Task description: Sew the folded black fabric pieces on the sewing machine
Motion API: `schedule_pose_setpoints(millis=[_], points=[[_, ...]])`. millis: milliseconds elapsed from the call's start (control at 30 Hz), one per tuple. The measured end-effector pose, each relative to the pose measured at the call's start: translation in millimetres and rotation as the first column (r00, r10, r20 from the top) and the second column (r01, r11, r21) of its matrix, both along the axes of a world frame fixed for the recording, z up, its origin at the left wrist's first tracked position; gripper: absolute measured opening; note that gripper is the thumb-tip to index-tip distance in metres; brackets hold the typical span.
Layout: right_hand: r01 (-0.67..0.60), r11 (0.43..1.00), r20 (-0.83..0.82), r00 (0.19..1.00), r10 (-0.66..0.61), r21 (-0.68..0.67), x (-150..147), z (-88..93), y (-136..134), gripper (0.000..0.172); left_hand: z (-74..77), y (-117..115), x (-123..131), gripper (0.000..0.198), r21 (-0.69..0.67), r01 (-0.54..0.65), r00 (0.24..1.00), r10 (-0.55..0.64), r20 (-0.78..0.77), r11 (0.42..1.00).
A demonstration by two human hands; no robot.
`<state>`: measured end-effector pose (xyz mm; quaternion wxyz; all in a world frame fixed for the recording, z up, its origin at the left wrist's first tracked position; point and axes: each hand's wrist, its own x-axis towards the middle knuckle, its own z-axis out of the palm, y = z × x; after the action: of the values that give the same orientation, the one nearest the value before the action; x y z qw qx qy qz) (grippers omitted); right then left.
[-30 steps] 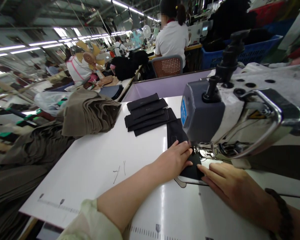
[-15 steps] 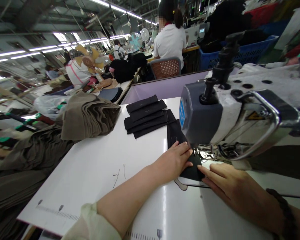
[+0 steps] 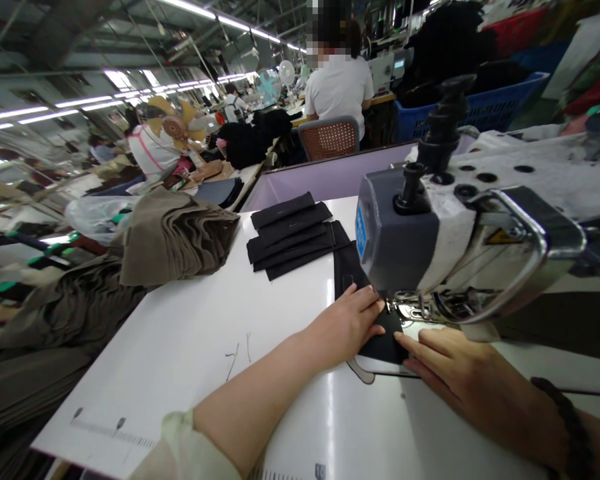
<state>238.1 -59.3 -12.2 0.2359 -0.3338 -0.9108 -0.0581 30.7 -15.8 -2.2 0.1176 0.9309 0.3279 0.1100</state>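
Note:
A black fabric piece (image 3: 384,344) lies under the needle area of a sewing machine (image 3: 397,230), its far part running back along the machine's left side. My left hand (image 3: 347,327) rests on the fabric with fingers laid flat and the thumb apart, the fingertips close beside the presser foot (image 3: 391,305). At the fabric's near right edge, my right hand (image 3: 460,370) has the edge between its fingertips, though the underside of this grip is hidden. Several folded black fabric pieces (image 3: 293,233) lie overlapping on the white table (image 3: 195,347), beyond my left hand.
A stack of brown-grey fabric (image 3: 175,233) sits at the table's left edge, with more cloth (image 3: 65,300) beside it. Loose threads (image 3: 237,357) lie on the tabletop. Past a lilac panel (image 3: 310,179), a person in white (image 3: 337,90) sits near a blue crate (image 3: 475,103).
The view has shifted very slightly. Both hands keep their places on the black fabric, and the fabric shows no clear movement.

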Motion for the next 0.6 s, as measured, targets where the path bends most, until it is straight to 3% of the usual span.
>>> schedule_pose_setpoints(millis=[367, 600], points=[[0.028, 0.999, -0.001, 1.0, -0.029, -0.039, 0, -1.8, 1, 0.034, -0.9, 4, 0, 0.027, 0.03, -0.017, 0.999, 0.018, -0.035, 0.999], [-0.139, 0.986, -0.007, 0.99, 0.139, -0.093, 3, 13.6, -6, 0.04, 13.1, -23, -2, 0.026, 0.161, 0.182, 0.982, -0.173, -0.068, 0.97]])
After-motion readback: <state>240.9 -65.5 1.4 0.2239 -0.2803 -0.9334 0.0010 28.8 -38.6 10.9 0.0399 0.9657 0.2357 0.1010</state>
